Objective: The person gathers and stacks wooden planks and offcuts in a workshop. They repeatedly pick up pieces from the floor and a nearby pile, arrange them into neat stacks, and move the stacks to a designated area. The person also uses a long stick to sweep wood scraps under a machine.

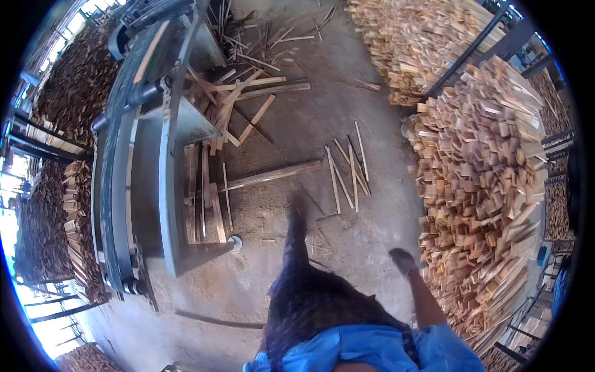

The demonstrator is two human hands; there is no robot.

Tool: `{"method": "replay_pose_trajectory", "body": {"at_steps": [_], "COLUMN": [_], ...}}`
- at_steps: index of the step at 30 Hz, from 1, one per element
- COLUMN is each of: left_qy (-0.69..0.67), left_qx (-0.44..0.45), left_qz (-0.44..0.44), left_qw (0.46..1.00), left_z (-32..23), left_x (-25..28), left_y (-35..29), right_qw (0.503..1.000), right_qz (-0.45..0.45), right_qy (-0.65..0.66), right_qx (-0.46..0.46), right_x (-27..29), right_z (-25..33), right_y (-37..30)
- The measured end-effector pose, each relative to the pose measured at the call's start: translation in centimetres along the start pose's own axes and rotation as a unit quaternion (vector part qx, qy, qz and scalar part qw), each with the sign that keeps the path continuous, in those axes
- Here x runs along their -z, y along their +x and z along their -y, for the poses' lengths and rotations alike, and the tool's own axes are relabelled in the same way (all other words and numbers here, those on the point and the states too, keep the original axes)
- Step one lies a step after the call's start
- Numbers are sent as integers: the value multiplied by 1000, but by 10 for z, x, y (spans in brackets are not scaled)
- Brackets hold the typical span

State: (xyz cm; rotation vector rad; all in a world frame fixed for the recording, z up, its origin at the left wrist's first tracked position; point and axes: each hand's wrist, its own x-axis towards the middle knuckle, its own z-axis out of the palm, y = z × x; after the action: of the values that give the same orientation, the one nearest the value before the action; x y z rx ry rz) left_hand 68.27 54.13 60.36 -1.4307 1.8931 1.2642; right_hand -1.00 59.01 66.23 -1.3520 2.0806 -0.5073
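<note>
My right hand [403, 260], in a dark glove, hangs low at my side near the tall stack of cut wood pieces [477, 173] on the right. It looks apart from the stack, with no held object visible. Motion blur hides how its fingers are set. My left hand is out of the picture. One leg [296, 239] in dark trousers reaches forward over the dusty floor, its foot smeared by movement.
A conveyor [111, 186] runs along the left, a wood strip [152, 51] on its belt. Scrap boards [232, 102] pile beside its frame. A long board [273, 175] and several thin sticks [352, 170] lie on the floor ahead. Another wood stack [415, 49] stands far right.
</note>
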Motion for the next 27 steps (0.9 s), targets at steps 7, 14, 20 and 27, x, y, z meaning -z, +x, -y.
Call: {"method": "replay_pose_trajectory", "body": {"at_steps": [7, 14, 20, 27], "left_qy": [234, -388, -512, -39], "left_qx": [-104, -11, 150, 49], "left_qz": [-110, -285, -194, -41], "left_qw": [960, 876, 823, 997], "left_z": [-31, -114, -237, -356], "left_x": [203, 529, 622, 646], "left_y": [186, 298, 405, 489], "right_qw": [978, 864, 860, 963], "right_qz": [166, 69, 223, 50], "right_qy": [35, 365, 254, 83], "right_qx": [-121, -339, -383, -253], "right_x": [25, 61, 56, 279], "right_z": [103, 184, 69, 144], "right_y": [193, 356, 542, 884]}}
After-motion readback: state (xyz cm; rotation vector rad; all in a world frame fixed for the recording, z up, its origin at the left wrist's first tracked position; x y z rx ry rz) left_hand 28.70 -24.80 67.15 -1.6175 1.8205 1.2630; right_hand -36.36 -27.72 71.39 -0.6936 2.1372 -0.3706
